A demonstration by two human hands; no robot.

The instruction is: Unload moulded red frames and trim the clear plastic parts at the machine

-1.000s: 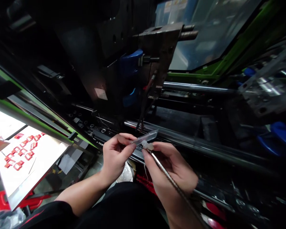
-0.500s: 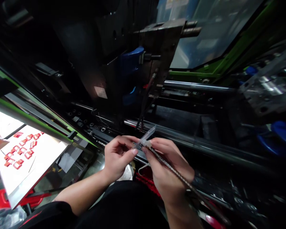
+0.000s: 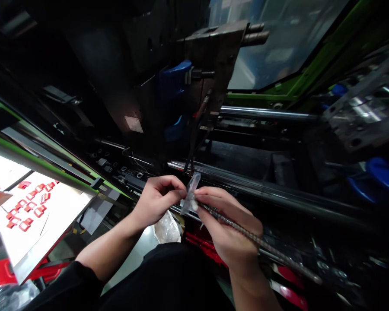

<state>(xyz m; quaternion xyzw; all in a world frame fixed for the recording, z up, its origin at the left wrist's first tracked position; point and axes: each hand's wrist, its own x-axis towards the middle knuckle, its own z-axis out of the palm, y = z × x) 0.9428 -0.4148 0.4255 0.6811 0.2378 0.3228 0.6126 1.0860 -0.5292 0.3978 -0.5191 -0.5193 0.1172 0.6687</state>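
Note:
In front of my body, my right hand [image 3: 228,220] is closed round the end of a thin braided hose [image 3: 246,233], which runs down to the right past the wrist. A small white tip [image 3: 193,204] shows at the hose's end by the thumb. Across that tip stands a strip of clear plastic film [image 3: 192,190], tilted and partly hidden by the right fingers. My left hand [image 3: 158,201] is closed in a pinch, thumb and forefinger meeting at the film's left edge. How much of the film lies between those fingertips is hard to see.
Around the hands is a dark machine with steel bars [image 3: 269,113], a metal block [image 3: 210,52] and blue clamps [image 3: 382,172]. Several red parts [image 3: 29,205] lie on a white board [image 3: 61,203] at left. A translucent bag [image 3: 167,229] hangs below my left hand.
The clear film has turned more upright and shifted slightly left at the hose tip. My left fingers have drawn together into a tighter pinch. The right hand still grips the hose.

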